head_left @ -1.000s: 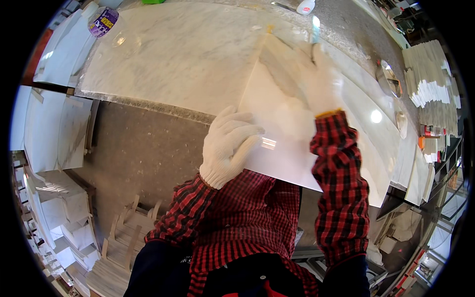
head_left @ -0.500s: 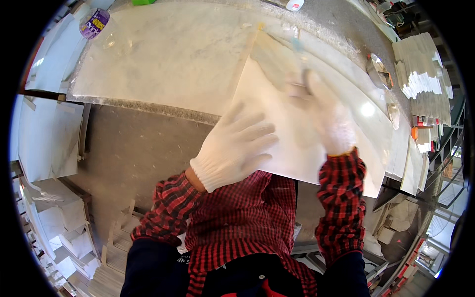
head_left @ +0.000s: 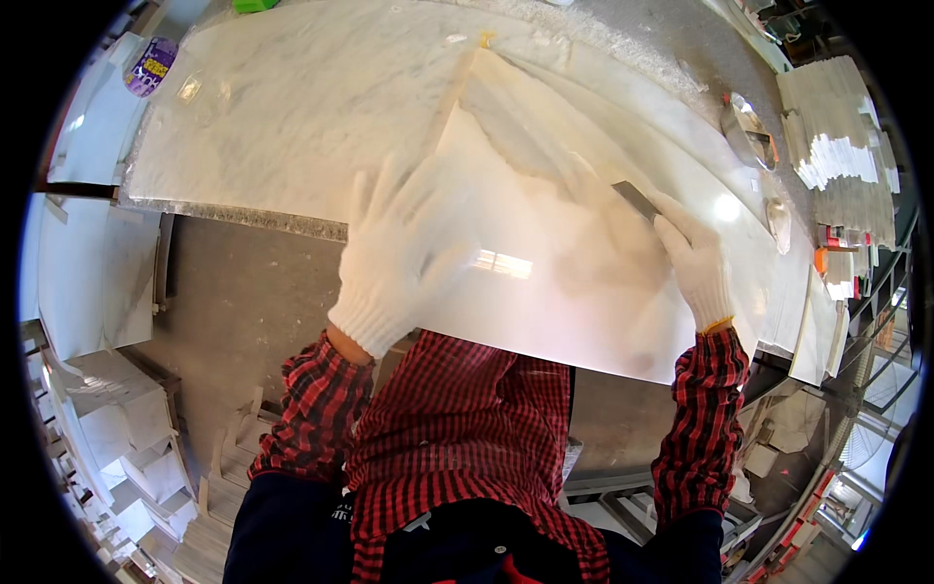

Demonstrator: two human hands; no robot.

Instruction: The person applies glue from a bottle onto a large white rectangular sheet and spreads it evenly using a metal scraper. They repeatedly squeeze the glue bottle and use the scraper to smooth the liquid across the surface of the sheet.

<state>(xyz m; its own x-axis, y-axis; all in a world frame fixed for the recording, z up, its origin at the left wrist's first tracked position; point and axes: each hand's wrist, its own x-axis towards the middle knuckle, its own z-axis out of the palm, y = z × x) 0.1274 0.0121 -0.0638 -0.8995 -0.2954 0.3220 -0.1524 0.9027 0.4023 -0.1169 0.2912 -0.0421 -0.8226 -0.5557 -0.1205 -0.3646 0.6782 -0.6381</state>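
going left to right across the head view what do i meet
Purple-labelled plastic container → bright green object → white-gloved left hand → flat dark rectangular blade → white-gloved right hand → tall stack of pale slabs.

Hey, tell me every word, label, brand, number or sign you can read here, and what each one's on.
Purple label on the jar at upper left: yellow and pale print, which I don't copy out.
Dark garment: pale marks beside the checked apron, too small and partly covered to read.
Dark flat blade in the right hand: no writing I can make out.
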